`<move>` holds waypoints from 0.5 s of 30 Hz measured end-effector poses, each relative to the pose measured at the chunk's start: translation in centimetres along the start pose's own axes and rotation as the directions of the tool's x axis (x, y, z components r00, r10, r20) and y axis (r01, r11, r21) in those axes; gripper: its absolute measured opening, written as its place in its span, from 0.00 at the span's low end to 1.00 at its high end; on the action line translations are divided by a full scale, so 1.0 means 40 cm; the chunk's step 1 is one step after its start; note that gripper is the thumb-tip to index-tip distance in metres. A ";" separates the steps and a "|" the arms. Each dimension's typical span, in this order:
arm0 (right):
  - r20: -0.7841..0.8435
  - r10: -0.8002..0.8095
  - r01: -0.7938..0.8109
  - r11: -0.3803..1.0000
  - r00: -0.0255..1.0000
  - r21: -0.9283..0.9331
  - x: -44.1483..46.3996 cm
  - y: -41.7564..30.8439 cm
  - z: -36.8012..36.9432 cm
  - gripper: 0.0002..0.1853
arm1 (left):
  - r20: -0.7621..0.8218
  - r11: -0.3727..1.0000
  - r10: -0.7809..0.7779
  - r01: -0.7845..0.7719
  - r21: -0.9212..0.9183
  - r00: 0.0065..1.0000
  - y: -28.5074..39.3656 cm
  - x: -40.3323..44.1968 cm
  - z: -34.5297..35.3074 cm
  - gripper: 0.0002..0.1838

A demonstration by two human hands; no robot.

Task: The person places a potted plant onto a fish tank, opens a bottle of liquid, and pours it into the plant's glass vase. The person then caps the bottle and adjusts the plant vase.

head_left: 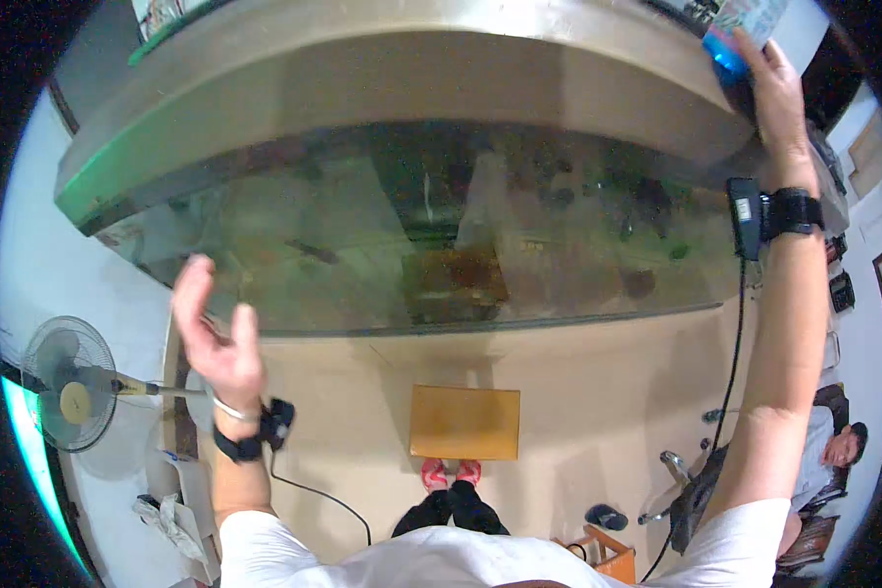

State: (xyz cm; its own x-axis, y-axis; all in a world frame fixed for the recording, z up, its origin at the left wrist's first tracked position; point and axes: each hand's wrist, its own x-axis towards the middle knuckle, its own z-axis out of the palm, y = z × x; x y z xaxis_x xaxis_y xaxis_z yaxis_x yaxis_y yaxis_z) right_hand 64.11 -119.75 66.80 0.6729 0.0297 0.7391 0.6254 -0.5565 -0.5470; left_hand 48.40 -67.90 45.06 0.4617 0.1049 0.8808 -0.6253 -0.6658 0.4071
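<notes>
My right hand (776, 83) reaches to the top right, past the end of a large glass tank (578, 225). Its fingers are closed on a shiny blue and see-through thing (727, 54), a packet or container whose exact kind I cannot make out. My left hand (222, 343) is raised in front of the tank's left part, with fingers and thumb apart and nothing in it. A beige cover (392, 83) tops the tank. Its glass is dim and greenish, with reflections. Black straps with small boxes sit on both wrists.
A wooden stool (464, 421) stands on the floor before my feet. At the left is a standing fan (73, 392). A person (838, 451) sits at the far right, near a chair base (671, 470). Cables hang from both wrist boxes. A dark slipper (607, 516) lies on the floor.
</notes>
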 end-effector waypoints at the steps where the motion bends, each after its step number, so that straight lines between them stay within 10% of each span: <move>1: -0.029 -0.017 0.015 0.997 0.999 -0.069 -0.005 -0.014 0.010 0.21 | -0.030 0.988 0.112 -0.108 0.113 0.993 0.007 0.074 -0.015 0.22; 12: 0.089 -0.112 0.125 0.981 0.990 -0.150 -0.149 -0.207 0.090 0.22 | 0.023 0.547 0.566 -0.396 0.738 0.824 -0.175 0.393 0.013 0.24; 14: 0.081 -0.229 0.243 0.906 0.970 -0.347 0.037 0.034 -0.022 0.22 | 0.522 -0.327 0.154 -0.455 0.828 0.839 -0.358 0.399 -0.045 0.24; 15: -0.271 0.569 -0.559 0.820 0.777 0.119 0.025 -0.203 0.089 0.22 | 0.537 -0.320 0.140 -0.475 0.819 0.832 -0.306 0.389 -0.028 0.24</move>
State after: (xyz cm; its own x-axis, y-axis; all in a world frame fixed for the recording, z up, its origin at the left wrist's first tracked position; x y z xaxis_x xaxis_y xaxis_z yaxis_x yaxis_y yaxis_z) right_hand 61.10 -112.23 70.58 0.7714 -0.5181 0.3694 0.1837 -0.3744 -0.9089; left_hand 62.54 -57.30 54.03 0.6344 -0.4027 0.6598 0.4964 -0.4419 -0.7472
